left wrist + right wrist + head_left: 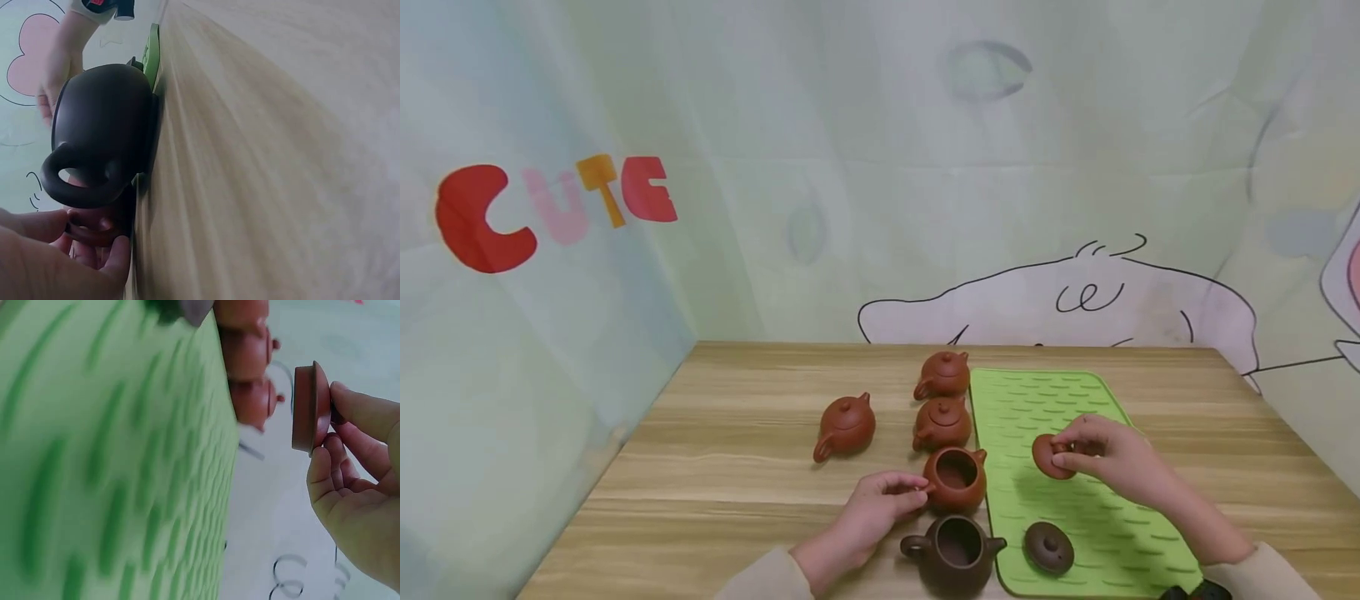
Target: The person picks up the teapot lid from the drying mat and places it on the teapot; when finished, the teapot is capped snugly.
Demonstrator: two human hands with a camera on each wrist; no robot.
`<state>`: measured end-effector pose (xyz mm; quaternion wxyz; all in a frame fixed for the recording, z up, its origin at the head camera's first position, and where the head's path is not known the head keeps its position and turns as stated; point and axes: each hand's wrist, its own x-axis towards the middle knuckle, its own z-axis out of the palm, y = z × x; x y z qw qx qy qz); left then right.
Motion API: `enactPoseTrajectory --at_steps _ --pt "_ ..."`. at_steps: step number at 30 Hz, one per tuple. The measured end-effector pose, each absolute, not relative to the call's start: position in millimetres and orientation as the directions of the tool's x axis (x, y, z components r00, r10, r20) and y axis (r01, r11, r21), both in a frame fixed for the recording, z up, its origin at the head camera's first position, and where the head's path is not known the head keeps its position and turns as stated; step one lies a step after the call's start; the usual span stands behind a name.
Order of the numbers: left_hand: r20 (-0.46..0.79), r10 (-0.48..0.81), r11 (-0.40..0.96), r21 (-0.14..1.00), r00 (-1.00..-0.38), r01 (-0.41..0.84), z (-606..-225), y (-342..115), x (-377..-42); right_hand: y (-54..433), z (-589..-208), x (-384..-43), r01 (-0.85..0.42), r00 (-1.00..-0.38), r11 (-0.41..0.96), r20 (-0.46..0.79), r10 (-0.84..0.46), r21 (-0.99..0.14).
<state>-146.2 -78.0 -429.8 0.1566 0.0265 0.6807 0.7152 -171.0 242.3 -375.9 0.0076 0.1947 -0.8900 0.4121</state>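
Note:
My left hand (872, 510) pinches the handle of a lidless reddish-brown teapot (957, 500), whose opening faces up on the table. In my right hand (1120, 461) is a reddish-brown lid (1049, 458), held by its knob above the green mat and tilted on its side. The right wrist view shows that lid's rim (304, 406) edge-on, thumb and fingers at its knob side. A lidless dark brown teapot (957, 577) stands just nearer than the gripped one. Its body largely hides the reddish teapot in the left wrist view. A dark brown lid (1047, 553) lies knob-up on the mat.
Two lidded reddish-brown teapots, a farther one (946, 375) and a nearer one (942, 423), continue the row along the left edge of the green mat (1037, 396). Another lidded teapot (847, 427) stands apart to the left on the wooden table (700, 467). A printed curtain hangs behind.

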Motion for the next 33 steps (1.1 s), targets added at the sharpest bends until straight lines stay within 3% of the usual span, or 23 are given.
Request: enactPoseTrajectory --at_steps 12,33 --pt "-0.175 0.275 -0.039 0.98 -0.945 -0.193 -428 -77 -147 194 -373 -183 -0.457 -0.861 0.488 0.233 -0.452 -0.744" --pt "-0.188 0.256 -0.024 0.979 -0.948 -0.2 -428 -78 -147 147 -387 -198 -0.485 -0.811 0.456 0.189 -0.553 -0.746"
